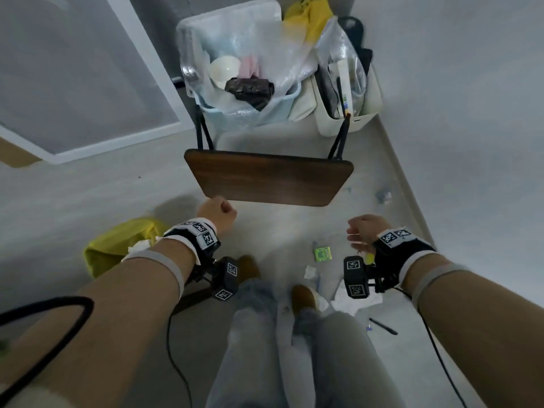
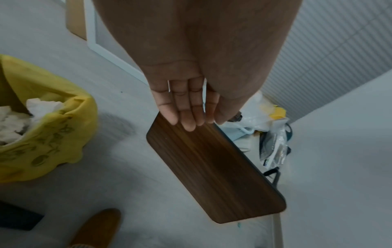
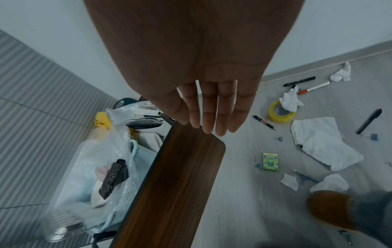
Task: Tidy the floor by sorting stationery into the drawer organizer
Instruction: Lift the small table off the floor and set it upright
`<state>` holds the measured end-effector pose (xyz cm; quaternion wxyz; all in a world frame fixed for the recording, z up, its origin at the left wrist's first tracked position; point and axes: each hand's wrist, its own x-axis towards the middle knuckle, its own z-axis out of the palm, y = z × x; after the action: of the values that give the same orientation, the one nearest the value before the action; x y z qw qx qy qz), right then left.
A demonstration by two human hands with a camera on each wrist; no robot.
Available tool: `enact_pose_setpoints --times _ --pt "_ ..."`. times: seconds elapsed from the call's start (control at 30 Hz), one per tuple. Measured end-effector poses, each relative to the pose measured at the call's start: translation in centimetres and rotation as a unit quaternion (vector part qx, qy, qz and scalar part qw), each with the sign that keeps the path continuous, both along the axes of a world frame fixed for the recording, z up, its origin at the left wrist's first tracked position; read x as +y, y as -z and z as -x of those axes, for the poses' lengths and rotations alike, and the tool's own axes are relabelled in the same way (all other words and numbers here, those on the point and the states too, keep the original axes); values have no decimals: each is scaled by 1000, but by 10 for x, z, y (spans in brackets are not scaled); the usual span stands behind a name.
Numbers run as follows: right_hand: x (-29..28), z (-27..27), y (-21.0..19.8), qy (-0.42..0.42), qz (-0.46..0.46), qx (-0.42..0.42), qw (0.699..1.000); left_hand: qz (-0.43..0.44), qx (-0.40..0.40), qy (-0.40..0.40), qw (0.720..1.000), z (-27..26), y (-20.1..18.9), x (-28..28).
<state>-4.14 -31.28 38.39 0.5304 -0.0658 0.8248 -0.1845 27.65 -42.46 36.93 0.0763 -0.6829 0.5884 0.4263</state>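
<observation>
1. Pale grey flooring [image 1: 123,184] fills the room, bounded by white walls and a ribbed panel seen in both wrist views.
2. A small wooden table [image 1: 269,178] with black legs stands ahead of the person; behind it, a light blue bin [image 1: 273,108] stuffed with clear plastic and a cream basket [image 1: 341,125] are set against the wall.
3. The left hand [image 2: 186,104] is held above the table's near left corner, fingers straight and together, nothing grasped.
4. The right hand [image 3: 212,110] is held above the table's other near corner, fingers straight and slightly spread, likewise holding nothing.
5. Stationery is scattered on the floor to the right: a roll of yellow tape [image 3: 281,115], a black marker [image 3: 299,81], a white marker with an orange cap [image 3: 314,88], a black pen [image 3: 264,122], a second dark marker [image 3: 369,121] and blue binder clips [image 3: 373,136].
6. A green gum packet [image 3: 271,161] lies near the table's corner, with crumpled white tissues [image 3: 322,147] around it.
7. A yellow bag [image 2: 42,134] holding white paper waste sits on the floor to the left.
8. Brown slippers [image 1: 303,298] and grey trouser legs are seen below the arms.
9. No drawer organizer can be made out in any view.
</observation>
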Motion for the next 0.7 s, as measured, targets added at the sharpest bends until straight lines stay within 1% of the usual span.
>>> enact_pose_setpoints --times 0.17,0.23,0.3,0.37,0.47,0.53,0.63,0.7 --pt "-27 5 71 7 -14 2 1000 -30 -31 -81 996 -15 75 -20" --pt "-37 6 98 3 -12 4 1000 -31 -39 -121 991 -16 99 -28" --pt "-48 10 126 19 -11 -1 1000 -23 -48 -170 984 -15 128 -39" --pt "-59 21 152 48 -10 -14 999 2 -43 -227 973 -13 152 -52" --pt "-75 47 197 25 6 30 999 50 -29 -300 952 -6 189 -75" --pt "-87 63 227 28 18 60 998 82 -21 -334 939 -2 213 -92" --pt "-112 82 275 69 40 99 992 134 3 -381 915 -6 255 -123" --pt "-127 89 300 84 55 99 990 154 32 -405 901 -15 282 -143"
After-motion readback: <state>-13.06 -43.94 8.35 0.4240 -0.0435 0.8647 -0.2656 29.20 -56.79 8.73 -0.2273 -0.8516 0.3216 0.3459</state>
